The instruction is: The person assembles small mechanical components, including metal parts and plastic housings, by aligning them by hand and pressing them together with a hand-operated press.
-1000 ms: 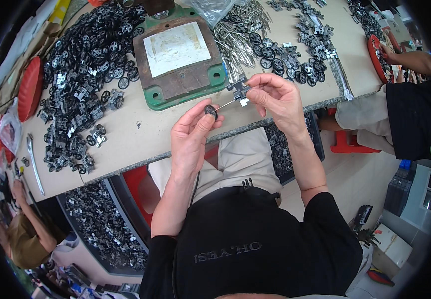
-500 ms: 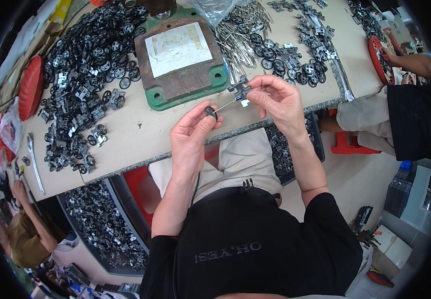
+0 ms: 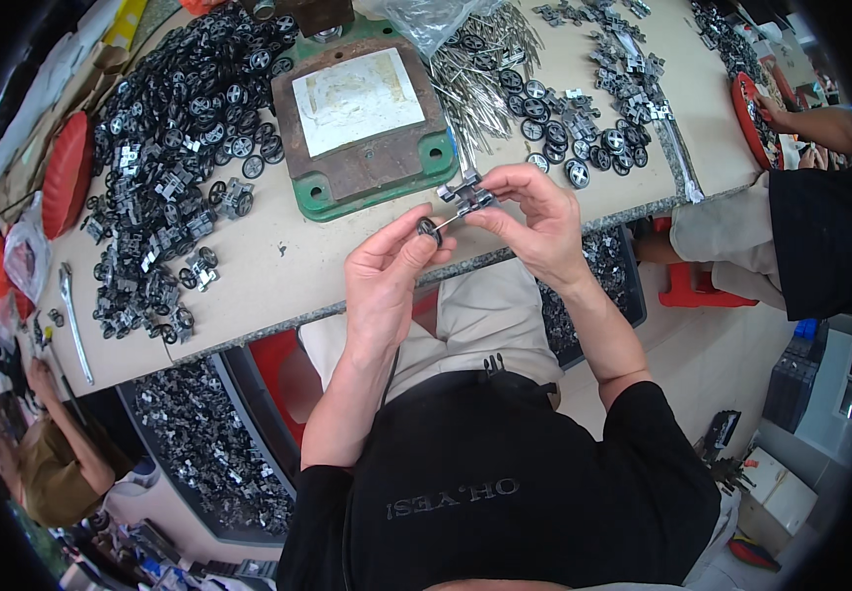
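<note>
From here, the left hand (image 3: 385, 271) is covering part of the black wheel (image 3: 430, 229), the right hand (image 3: 538, 224) one end of the grey part (image 3: 465, 195). The clear bag (image 3: 431, 20) is running out of view up top; the co-worker at far left (image 3: 66, 471) is looking blurred, I think.

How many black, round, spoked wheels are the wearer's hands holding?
1 visible: the wheel is pinched by the left hand, with a thin metal rod projecting from it. Others may be hidden.

Beige table (image 3: 239, 291), black wheels (image 3: 211, 103), metal rods (image 3: 477, 91)
</note>
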